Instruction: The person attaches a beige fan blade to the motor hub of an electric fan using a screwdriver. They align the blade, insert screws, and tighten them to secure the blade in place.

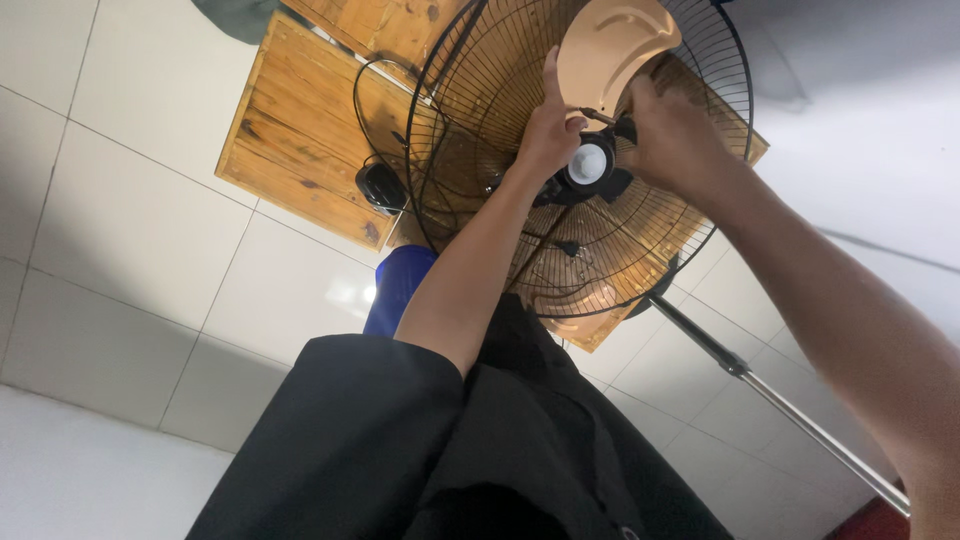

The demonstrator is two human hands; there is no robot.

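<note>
A standing fan lies tilted in front of me, its black wire rear grille (450, 120) open towards me. A tan plastic fan blade (612, 45) sits on the black hub with a white centre (590, 165). My left hand (550, 125) presses the blade's left edge near the hub, with one finger stretched up along it. From the right, my right hand (675, 135) grips the blade's base beside the hub. Another tan blade (580, 300) shows low in the grille.
The fan's metal pole (780, 400) runs down to the right. A wooden pallet-like board (300, 140) lies on the white tiled floor (130, 230), with a black cord and plug (380, 185) on it. A blue object (395, 285) sits below, by my black clothing (400, 450).
</note>
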